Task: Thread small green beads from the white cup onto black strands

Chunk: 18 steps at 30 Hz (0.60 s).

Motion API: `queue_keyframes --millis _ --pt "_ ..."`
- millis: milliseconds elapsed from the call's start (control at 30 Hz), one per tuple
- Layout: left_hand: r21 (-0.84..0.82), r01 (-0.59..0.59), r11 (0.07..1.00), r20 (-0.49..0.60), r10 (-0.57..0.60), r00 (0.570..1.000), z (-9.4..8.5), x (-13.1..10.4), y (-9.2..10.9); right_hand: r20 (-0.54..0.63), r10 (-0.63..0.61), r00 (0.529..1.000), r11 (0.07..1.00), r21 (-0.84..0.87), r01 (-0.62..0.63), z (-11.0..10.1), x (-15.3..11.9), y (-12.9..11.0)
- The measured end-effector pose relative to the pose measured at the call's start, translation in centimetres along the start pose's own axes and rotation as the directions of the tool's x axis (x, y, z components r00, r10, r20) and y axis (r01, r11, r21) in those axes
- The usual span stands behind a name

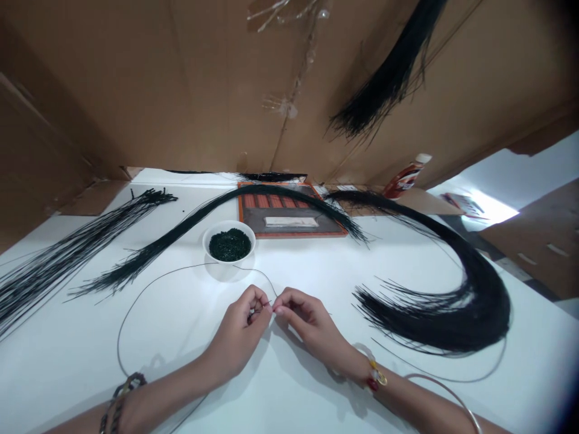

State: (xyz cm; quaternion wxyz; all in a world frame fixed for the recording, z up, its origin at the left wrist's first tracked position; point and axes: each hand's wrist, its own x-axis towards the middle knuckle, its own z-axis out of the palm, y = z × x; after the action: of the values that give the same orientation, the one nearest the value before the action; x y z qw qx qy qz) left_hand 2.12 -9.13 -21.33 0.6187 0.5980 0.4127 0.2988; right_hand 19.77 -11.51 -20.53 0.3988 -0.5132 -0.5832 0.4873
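Observation:
My left hand (239,333) and my right hand (312,320) meet over the white table, fingertips almost touching. Both pinch a thin dark strand (181,267), which loops out over the table toward the bowl and round to the left. What lies exactly between the fingertips is too small to make out. Just beyond my hands stands a white bowl (207,244) filled with tiny dark green pieces. A dark green bundle of strands (181,226) arches behind the bowl. To the right of my right hand, a thick black bundle of strands (486,307) curls on the table.
Another bundle of dark strands (90,244) lies at the left. An orange-edged board (294,235) sits behind the bowl. At the back right a bottle with a white cap (404,176) stands by the cardboard wall (203,90). A black bundle (389,78) hangs above.

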Motion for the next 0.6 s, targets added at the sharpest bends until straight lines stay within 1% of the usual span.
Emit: queue_keyframes --millis 200,300,467,600 --pt "-0.007 -0.009 1.000 -0.030 0.008 1.000 -0.01 -0.05 -0.05 0.003 -0.022 1.000 1.000 0.003 0.022 -0.06 0.03 0.03" --pt "-0.013 -0.006 1.000 -0.022 0.006 1.000 -0.06 -0.17 -0.06 0.000 -0.026 1.000 1.000 0.011 0.026 0.01 0.02 -0.08" --pt "0.017 -0.037 0.999 -0.012 0.037 0.999 -0.13 -0.17 -0.10 -0.017 -0.028 0.999 1.000 0.014 0.028 0.08 -0.08 -0.02" --pt "0.034 -0.022 0.999 -0.002 0.022 1.000 -0.13 -0.04 -0.35 -0.028 -0.024 0.999 1.000 0.019 0.024 0.08 -0.11 -0.03"
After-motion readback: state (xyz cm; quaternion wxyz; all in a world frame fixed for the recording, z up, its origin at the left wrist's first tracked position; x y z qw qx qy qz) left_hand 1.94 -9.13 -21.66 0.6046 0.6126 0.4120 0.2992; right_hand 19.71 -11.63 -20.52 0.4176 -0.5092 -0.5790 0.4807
